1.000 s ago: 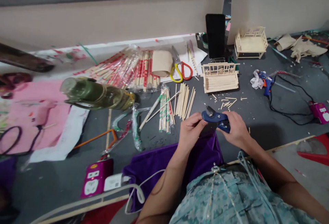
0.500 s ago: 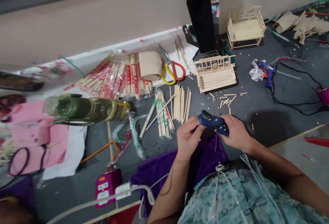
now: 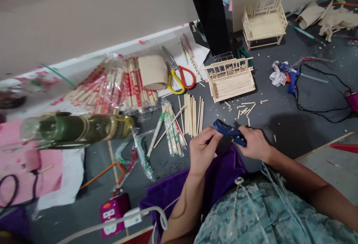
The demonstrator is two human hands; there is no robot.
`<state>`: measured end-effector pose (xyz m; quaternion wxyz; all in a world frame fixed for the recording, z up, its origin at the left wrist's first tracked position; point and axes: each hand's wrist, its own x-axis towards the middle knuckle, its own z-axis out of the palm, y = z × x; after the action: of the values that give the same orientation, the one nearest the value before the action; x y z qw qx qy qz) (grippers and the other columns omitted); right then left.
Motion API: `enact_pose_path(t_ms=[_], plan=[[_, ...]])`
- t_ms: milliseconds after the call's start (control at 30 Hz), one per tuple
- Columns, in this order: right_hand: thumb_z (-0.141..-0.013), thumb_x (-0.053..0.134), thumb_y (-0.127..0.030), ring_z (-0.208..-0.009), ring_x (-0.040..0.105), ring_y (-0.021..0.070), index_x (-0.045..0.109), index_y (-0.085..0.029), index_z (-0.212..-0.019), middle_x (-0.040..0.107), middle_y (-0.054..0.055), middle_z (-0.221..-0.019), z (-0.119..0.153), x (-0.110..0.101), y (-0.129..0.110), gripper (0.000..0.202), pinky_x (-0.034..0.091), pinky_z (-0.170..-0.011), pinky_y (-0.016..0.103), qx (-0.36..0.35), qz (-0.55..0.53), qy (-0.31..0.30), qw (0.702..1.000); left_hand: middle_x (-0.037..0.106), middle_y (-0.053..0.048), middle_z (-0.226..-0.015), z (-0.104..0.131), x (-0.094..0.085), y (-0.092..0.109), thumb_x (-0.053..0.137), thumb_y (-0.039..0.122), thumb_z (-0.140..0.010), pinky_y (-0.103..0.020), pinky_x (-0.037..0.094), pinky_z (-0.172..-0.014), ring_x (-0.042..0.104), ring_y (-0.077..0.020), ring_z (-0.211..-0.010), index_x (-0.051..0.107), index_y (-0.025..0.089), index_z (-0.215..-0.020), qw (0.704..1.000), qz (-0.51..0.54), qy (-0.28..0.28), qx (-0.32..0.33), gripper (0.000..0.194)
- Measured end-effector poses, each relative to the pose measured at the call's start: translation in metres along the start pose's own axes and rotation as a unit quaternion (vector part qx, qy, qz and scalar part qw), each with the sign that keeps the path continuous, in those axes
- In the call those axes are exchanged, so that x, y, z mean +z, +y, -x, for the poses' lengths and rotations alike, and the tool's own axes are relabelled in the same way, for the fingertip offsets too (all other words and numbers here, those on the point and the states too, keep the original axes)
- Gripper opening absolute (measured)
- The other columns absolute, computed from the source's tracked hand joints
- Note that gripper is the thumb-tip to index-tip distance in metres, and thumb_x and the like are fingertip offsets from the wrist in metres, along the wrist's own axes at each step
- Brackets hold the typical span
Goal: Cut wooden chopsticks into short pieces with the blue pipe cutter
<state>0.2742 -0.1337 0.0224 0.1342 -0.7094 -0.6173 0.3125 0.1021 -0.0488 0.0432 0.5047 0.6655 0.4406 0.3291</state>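
My right hand [image 3: 256, 143] is wrapped round the handles of a dark blue hand tool [image 3: 228, 130], whose head points left. My left hand [image 3: 203, 147] is pinched closed at the tool's head; whatever lies between its fingertips is too small to make out. Beyond my hands stands a small bench of thin wooden sticks [image 3: 232, 85] with a railed back. Short cut stick pieces [image 3: 246, 109] lie in front of it. Longer bare sticks [image 3: 191, 115] are lined up left of the bench, beside green-marked wrapped sticks [image 3: 171, 128].
A second miniature bench [image 3: 264, 25] stands at the back right, near a blue glue gun [image 3: 292, 80] with a black cord. A phone [image 3: 211, 20] leans upright behind the first bench. Scissors [image 3: 175, 68], a green bottle [image 3: 75, 128] and a magenta socket block [image 3: 114, 214] are leftward.
The view has shifted a little, moving the left-side objects farther left. The blue tool's handles look slightly less steeply angled. Both hands remain at the tool.
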Motion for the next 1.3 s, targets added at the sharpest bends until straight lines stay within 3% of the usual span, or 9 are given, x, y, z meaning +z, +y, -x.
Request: enact_pose_path(t_ms=[233, 433, 633, 733, 900, 1300], plan=[[-0.086, 0.061, -0.035, -0.078, 0.072, 0.0241, 0.059, -0.02, -0.103, 0.076, 0.008, -0.09, -0.007, 0.004, 0.006, 0.022, 0.043, -0.069, 0.029, -0.02, 0.006, -0.011, 1.0, 0.057, 0.0, -0.062, -0.004, -0.001, -0.003, 0.071, 0.039, -0.086, -0.023, 0.038, -0.053, 0.05, -0.0119, -0.058, 0.074, 0.019, -0.071, 1.0, 0.0, 0.002, -0.017, 0.025], [-0.085, 0.06, -0.027, -0.077, 0.072, 0.025, 0.061, -0.019, -0.102, 0.077, 0.01, -0.088, -0.017, 0.011, 0.01, 0.018, 0.043, -0.068, 0.029, -0.008, 0.047, -0.036, 0.998, 0.057, 0.001, -0.061, -0.009, -0.002, -0.01, 0.068, 0.035, -0.087, -0.024, 0.04, -0.058, 0.052, -0.0122, -0.06, 0.071, 0.018, -0.069, 0.999, -0.017, -0.003, -0.028, 0.025], [-0.09, 0.06, -0.034, -0.08, 0.072, 0.0244, 0.058, -0.021, -0.106, 0.075, 0.007, -0.094, -0.013, -0.006, -0.003, 0.021, 0.045, -0.071, 0.03, -0.004, -0.014, -0.057, 0.998, 0.061, -0.001, -0.072, -0.007, -0.008, -0.026, 0.07, 0.042, -0.086, -0.025, 0.043, -0.062, 0.053, -0.0141, -0.067, 0.073, 0.019, -0.081, 0.998, 0.003, 0.017, -0.062, 0.024], [-0.088, 0.064, -0.034, -0.092, 0.069, 0.0256, 0.055, -0.021, -0.115, 0.071, 0.009, -0.106, -0.006, -0.014, -0.01, 0.032, 0.049, -0.081, 0.034, -0.017, -0.036, -0.047, 0.998, 0.058, 0.0, -0.069, -0.003, -0.009, -0.029, 0.071, 0.045, -0.086, -0.024, 0.041, -0.057, 0.049, -0.0129, -0.062, 0.073, 0.02, -0.081, 0.996, 0.037, 0.038, -0.067, 0.025], [-0.08, 0.068, -0.027, -0.109, 0.062, 0.029, 0.053, -0.019, -0.122, 0.064, 0.013, -0.117, 0.0, -0.012, -0.014, 0.045, 0.048, -0.099, 0.043, -0.028, -0.03, 0.012, 0.999, 0.06, -0.001, -0.074, 0.005, -0.011, -0.026, 0.072, 0.044, -0.087, -0.025, 0.04, -0.056, 0.05, -0.013, -0.063, 0.074, 0.022, -0.087, 0.996, 0.06, 0.051, -0.045, 0.022], [-0.081, 0.065, -0.028, -0.109, 0.061, 0.0301, 0.054, -0.018, -0.121, 0.064, 0.014, -0.118, 0.006, -0.005, -0.015, 0.043, 0.048, -0.099, 0.045, -0.041, -0.019, 0.037, 0.998, 0.054, -0.001, -0.069, 0.01, -0.02, -0.007, 0.064, 0.037, -0.093, -0.027, 0.04, -0.059, 0.051, -0.0146, -0.066, 0.069, 0.02, -0.075, 0.999, -0.003, -0.007, 0.034, 0.025]])
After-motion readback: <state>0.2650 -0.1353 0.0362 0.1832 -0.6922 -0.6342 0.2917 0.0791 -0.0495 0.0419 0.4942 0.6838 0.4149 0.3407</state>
